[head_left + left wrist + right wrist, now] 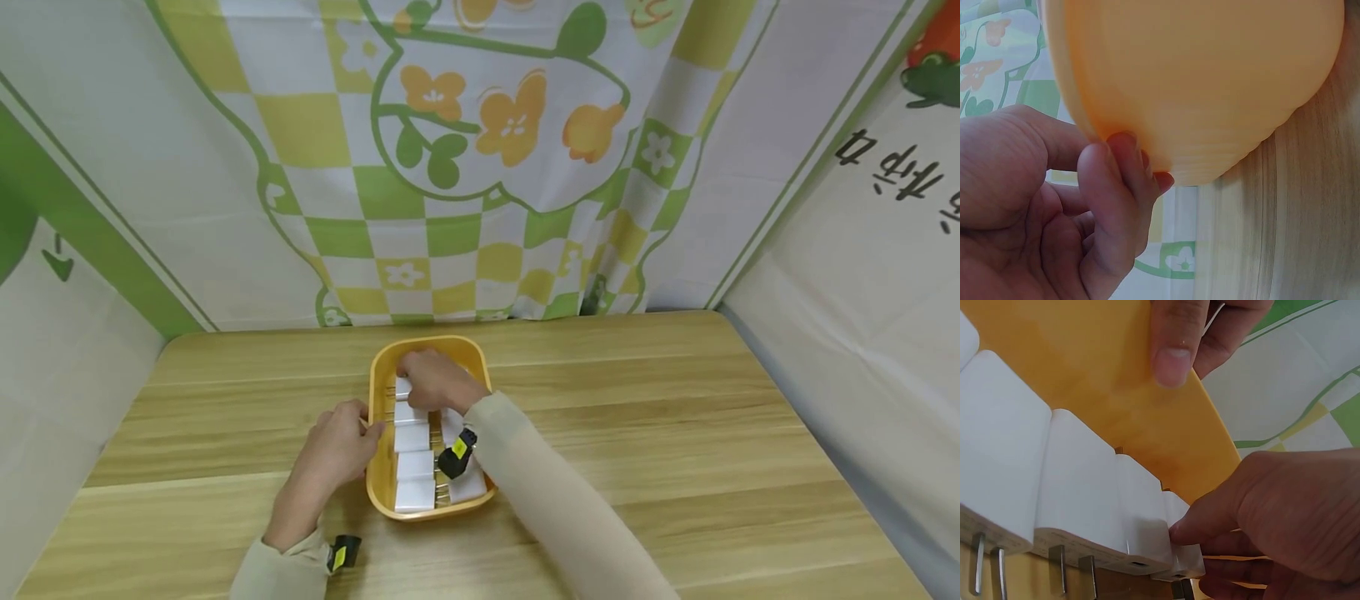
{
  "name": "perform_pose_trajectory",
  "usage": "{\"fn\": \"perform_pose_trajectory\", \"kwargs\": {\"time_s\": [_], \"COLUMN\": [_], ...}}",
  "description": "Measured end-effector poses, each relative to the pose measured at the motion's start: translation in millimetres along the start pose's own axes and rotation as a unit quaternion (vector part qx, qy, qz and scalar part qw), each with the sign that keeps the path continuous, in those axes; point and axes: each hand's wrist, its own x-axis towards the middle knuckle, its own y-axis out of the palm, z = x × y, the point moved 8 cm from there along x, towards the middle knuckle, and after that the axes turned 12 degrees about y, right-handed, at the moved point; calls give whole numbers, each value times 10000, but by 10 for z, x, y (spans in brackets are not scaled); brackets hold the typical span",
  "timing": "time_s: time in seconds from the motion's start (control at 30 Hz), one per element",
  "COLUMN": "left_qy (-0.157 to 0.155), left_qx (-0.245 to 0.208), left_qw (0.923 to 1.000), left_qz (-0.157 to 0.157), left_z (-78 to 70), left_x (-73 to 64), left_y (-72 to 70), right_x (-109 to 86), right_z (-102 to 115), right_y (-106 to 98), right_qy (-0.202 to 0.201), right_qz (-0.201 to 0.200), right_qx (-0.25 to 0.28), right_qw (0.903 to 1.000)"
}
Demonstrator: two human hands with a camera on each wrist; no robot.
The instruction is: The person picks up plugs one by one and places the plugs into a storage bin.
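A yellow plastic basket [411, 517] holds two rows of white charger plugs [412, 438] with metal prongs. At the basket's left side my left hand [339, 443] pinches the rim; in the left wrist view its thumb and fingers meet at the edge of the yellow wall [1210, 75]. My right hand [437, 381] reaches into the far end of the basket. In the right wrist view, that hand [1310, 519] holds the end charger plug [1186, 557] of the row, thumb on its near face. Its other fingers are partly hidden behind.
The basket stands on a wood-grain table [637, 433], near the back edge. Behind it hangs a checked, flower-patterned curtain [465, 250]. White cloth [847, 333] closes off the right side. Black wrist cameras [457, 454] sit on both sleeves.
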Motion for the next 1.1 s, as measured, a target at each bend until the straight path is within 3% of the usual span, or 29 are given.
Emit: {"fn": "perform_pose_trajectory", "kwargs": {"time_s": [0.33,0.53,0.73,0.93,1.1], "left_qy": [-79,-85,-118,-79,20], "left_qx": [-22,42,-41,-59,-43], "left_qw": [10000,9999,9998,9997,9994], "left_qz": [19,53,124,238,345], "left_z": [-3,-11,-14,-8,-17], "left_x": [-3,-8,-21,-44,-66], "left_y": [-4,-3,-7,-50,-84], "right_x": [-66,-251,-622,-1001,-1165], "right_z": [10,-16,-190,-603,-953], "right_y": [-24,-209,-499,-589,-429], "right_qy": [-218,-356,-490,82,854], "right_qz": [101,154,-572,-1509,-1599], "right_qx": [-189,192,359,1065,1743], "right_qw": [9995,9991,9965,9828,9679]}}
